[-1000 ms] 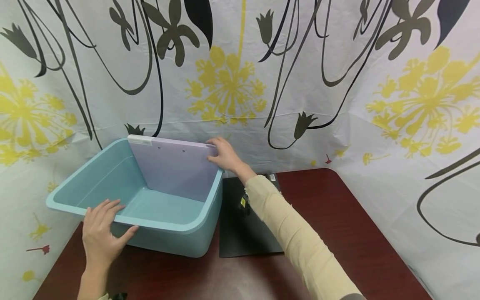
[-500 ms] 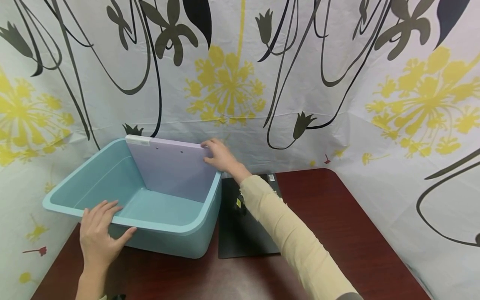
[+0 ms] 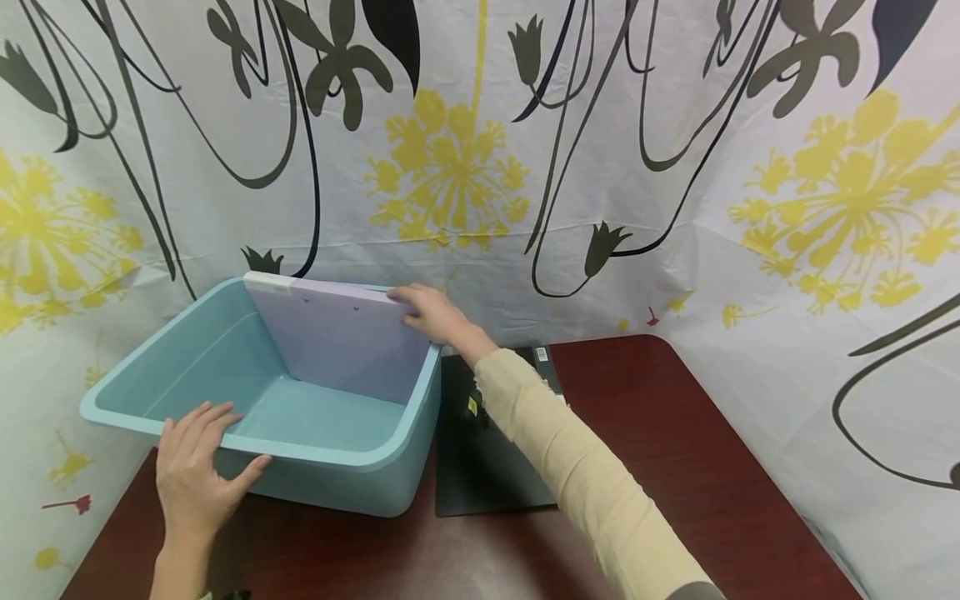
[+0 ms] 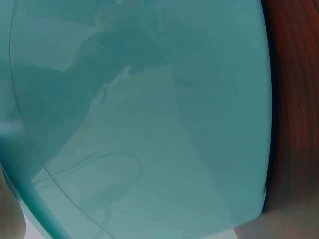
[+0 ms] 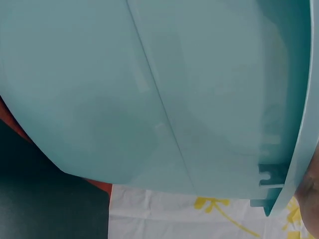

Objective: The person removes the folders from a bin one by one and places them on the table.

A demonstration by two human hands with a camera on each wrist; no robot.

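In the head view a light blue tub (image 3: pixel 375 475) stands tilted at the table's left side. A flat lilac binder (image 3: pixel 337 346), with small rivets and a white label at its top edge, leans inside against the far wall. My right hand (image 3: pixel 431 315) grips its top edge near the right corner, thumb on the front face, some fingertips hidden behind. My left hand (image 3: pixel 195 475) holds the near rim, fingers over it and thumb outside. Both wrist views show mostly the tub's outer wall, with a bit of the left hand (image 4: pixel 10 214) and right hand (image 5: pixel 310 199) at the edges.
A flat black item (image 3: pixel 487 475) with a barcode sticker lies right of the tub, partly under my right forearm. The dark red wooden table (image 3: pixel 637 417) extends to the right. A flower-printed curtain (image 3: pixel 465 50) hangs close behind and at both sides.
My right hand has slid slightly left along the binder's top edge. The left hand keeps its place on the rim. The whole head view has shifted a little.
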